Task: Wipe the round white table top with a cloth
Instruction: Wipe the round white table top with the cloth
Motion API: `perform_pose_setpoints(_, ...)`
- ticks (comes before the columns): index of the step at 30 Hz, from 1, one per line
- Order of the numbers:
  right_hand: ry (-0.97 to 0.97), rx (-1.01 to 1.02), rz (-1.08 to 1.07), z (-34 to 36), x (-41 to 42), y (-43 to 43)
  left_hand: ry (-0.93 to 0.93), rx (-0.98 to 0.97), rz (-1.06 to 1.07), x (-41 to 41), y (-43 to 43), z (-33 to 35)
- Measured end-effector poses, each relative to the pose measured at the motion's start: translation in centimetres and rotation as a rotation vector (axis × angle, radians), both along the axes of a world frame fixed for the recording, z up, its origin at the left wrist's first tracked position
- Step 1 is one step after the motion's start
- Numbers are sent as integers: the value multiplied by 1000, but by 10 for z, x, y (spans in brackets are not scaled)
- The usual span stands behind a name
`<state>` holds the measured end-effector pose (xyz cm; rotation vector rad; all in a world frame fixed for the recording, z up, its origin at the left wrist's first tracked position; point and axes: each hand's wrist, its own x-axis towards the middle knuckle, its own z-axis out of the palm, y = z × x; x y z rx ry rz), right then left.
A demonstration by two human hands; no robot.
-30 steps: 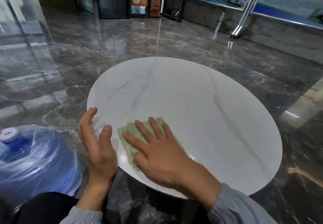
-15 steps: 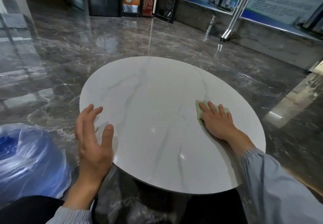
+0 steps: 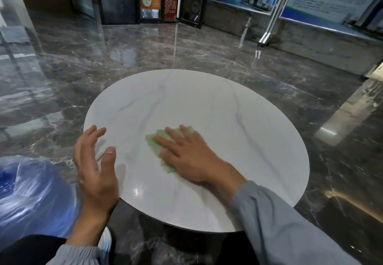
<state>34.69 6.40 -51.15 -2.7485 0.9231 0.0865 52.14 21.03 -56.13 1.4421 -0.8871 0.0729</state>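
Round white table (image 3: pixel 238 119) with grey veining, seen from above on a dark marble floor (image 3: pixel 186 53). The right hand (image 3: pixel 186 155), fingers straight and spread, presses flat on a green cloth (image 3: pixel 154 141) lying near the table's near-left edge. The left hand (image 3: pixel 95 167) is held at the left edge (fingers relaxed and extended, holding nothing). A blue water bottle (image 3: pixel 31 192) in clear plastic stands on the floor at left.
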Motion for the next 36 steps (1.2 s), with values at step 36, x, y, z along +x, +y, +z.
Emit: perform_pose_setpoints(36,133,28,-856,6,-191,-184,-128,-70,-21,5,-4,6)
